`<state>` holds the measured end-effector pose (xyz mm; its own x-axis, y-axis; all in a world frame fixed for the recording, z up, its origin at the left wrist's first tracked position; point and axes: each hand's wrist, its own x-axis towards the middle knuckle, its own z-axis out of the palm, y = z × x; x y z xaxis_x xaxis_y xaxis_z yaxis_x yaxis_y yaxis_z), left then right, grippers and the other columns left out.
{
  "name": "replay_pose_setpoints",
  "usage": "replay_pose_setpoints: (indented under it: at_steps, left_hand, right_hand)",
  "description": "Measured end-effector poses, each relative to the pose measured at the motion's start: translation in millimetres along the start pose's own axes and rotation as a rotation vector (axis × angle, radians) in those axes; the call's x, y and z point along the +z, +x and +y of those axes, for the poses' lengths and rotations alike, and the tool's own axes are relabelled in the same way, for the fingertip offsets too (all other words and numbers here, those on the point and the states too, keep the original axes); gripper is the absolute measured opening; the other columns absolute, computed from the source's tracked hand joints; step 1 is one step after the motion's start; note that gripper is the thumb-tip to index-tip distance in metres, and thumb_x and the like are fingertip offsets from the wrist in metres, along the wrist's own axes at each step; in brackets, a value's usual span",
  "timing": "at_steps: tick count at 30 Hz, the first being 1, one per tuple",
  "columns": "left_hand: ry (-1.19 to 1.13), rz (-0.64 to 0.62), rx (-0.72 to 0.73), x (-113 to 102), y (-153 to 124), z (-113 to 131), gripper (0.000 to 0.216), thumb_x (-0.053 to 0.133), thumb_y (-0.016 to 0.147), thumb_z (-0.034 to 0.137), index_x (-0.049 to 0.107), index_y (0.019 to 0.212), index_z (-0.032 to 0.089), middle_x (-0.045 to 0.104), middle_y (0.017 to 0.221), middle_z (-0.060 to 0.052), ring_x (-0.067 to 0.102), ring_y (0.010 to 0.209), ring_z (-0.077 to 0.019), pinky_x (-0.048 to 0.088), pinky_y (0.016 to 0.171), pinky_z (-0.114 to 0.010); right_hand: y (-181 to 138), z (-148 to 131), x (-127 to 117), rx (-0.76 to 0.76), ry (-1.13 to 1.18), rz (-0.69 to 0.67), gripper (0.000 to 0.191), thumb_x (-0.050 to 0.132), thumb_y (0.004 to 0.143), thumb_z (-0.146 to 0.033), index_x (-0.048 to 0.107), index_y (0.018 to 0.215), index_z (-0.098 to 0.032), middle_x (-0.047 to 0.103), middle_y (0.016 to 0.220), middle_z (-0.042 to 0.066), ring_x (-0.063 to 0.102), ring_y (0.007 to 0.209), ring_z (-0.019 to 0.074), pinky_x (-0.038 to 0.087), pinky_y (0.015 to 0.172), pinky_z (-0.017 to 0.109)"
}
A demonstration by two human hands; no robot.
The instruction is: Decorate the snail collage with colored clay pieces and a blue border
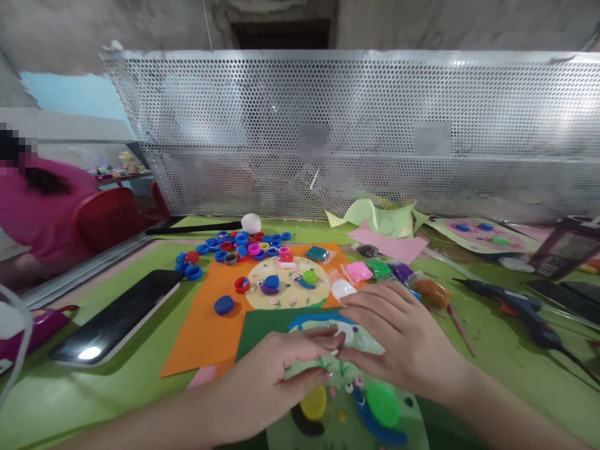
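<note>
My left hand [285, 378] reaches over a craft picture with its fingers stretched out and its thumb apart. My right hand [398, 337] comes from the other side, fingers extended, its thumb close to my left fingertips. A tiny white bit shows where the fingertips meet; whether either hand grips it is unclear. Beneath them lies the pale green picture [342, 415] on a dark green sheet [255, 328]. It carries a snail with a yellow cap shell [313, 402] and a blue snail [368, 419] with a green cap shell [383, 404]. A blue clay strip [304, 322] borders its top.
Behind lies a round cream snail picture [262, 265] on an orange sheet [197, 337]. Around are bottle caps [241, 250], bagged clay [359, 272], a phone [117, 319], a glue gun [515, 309] and paper scraps [389, 240]. A perforated metal panel [365, 125] stands behind; a person in pink [47, 194] sits left.
</note>
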<state>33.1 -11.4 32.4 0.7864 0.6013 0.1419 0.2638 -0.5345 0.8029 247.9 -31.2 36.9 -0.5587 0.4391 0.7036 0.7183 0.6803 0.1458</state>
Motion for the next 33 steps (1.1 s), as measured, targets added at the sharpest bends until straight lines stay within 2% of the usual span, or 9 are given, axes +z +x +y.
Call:
replay_pose_setpoints:
  at_steps: [5, 10, 14, 17, 19, 23, 28, 33]
  left_hand:
    - [0.062, -0.04, -0.003, 7.4, 2.1, 1.3, 0.038, 0.053, 0.088, 0.023, 0.052, 0.125, 0.027, 0.054, 0.13, -0.001, 0.049, 0.12, -0.0206, 0.039, 0.102, -0.034]
    - [0.118, -0.112, 0.054, 14.1, 6.3, 3.9, 0.038, 0.053, 0.089, 0.018, 0.051, 0.126, 0.023, 0.054, 0.129, -0.003, 0.046, 0.121, -0.0187, 0.038, 0.101, -0.03]
    - [0.141, -0.04, 0.072, 10.3, 2.7, 2.0, 0.038, 0.053, 0.088, 0.02, 0.051, 0.126, 0.025, 0.054, 0.13, -0.002, 0.046, 0.122, -0.019, 0.037, 0.102, -0.03]
    - [0.107, 0.02, 0.013, 4.8, 1.0, 3.5, 0.026, 0.051, 0.089, 0.021, 0.063, 0.111, 0.027, 0.059, 0.123, 0.0, 0.051, 0.116, -0.0199, 0.041, 0.096, -0.027]
    - [0.024, 0.034, -0.053, 2.1, 2.1, 6.7, 0.02, 0.051, 0.089, 0.023, 0.069, 0.099, 0.025, 0.066, 0.11, 0.002, 0.058, 0.107, -0.0201, 0.045, 0.09, -0.026]
    - [-0.195, 0.063, -0.264, 1.9, 5.5, 10.1, 0.021, 0.058, 0.083, 0.035, 0.072, 0.086, 0.019, 0.072, 0.085, 0.0, 0.065, 0.087, -0.0212, 0.05, 0.074, -0.025]
    - [-0.351, 0.113, -0.37, 5.4, 4.9, 3.3, 0.027, 0.065, 0.077, 0.042, 0.07, 0.079, 0.016, 0.072, 0.08, -0.002, 0.066, 0.078, -0.0185, 0.049, 0.066, -0.023]
    - [-0.482, 0.052, -0.378, 6.0, 5.7, -1.5, 0.023, 0.068, 0.075, 0.038, 0.069, 0.082, 0.016, 0.072, 0.079, -0.003, 0.067, 0.078, -0.0177, 0.048, 0.067, -0.023]
  right_hand:
    - [0.7, -4.6, 6.0, 0.045, 0.073, -0.067, 0.024, 0.06, 0.077, -0.033, 0.061, 0.092, -0.014, 0.068, 0.091, 0.009, 0.06, 0.084, 0.0251, 0.046, 0.073, 0.04]
    - [2.9, -13.3, 8.7, 0.123, 0.143, -0.152, 0.029, 0.059, 0.066, -0.022, 0.061, 0.093, -0.014, 0.066, 0.099, 0.008, 0.058, 0.09, 0.0257, 0.044, 0.08, 0.041]
    - [0.8, -10.8, 2.8, 0.213, 0.208, -0.193, 0.035, 0.063, 0.064, -0.023, 0.06, 0.098, -0.015, 0.064, 0.104, 0.008, 0.057, 0.094, 0.0248, 0.045, 0.082, 0.041]
    - [-0.6, -6.1, -0.4, 0.286, 0.272, -0.227, 0.035, 0.065, 0.069, -0.029, 0.059, 0.101, -0.017, 0.063, 0.106, 0.008, 0.057, 0.097, 0.0235, 0.047, 0.083, 0.04]
    - [-0.4, -4.7, -0.2, 0.317, 0.318, -0.244, 0.032, 0.065, 0.073, -0.032, 0.059, 0.101, -0.018, 0.063, 0.105, 0.007, 0.057, 0.098, 0.0223, 0.048, 0.083, 0.039]
    - [0.6, -5.1, 2.7, 0.35, 0.353, -0.264, 0.027, 0.065, 0.075, -0.034, 0.059, 0.098, -0.019, 0.064, 0.103, 0.007, 0.06, 0.095, 0.0217, 0.051, 0.079, 0.037]
    - [3.9, -3.6, -2.9, 0.399, 0.478, -0.218, 0.018, 0.057, 0.082, -0.028, 0.061, 0.098, -0.021, 0.067, 0.1, 0.005, 0.062, 0.094, 0.0197, 0.053, 0.078, 0.035]
    - [9.0, -8.7, -6.0, 0.441, 0.738, -0.146, 0.017, 0.059, 0.08, -0.016, 0.065, 0.095, -0.021, 0.07, 0.09, 0.002, 0.065, 0.085, 0.0152, 0.055, 0.074, 0.026]
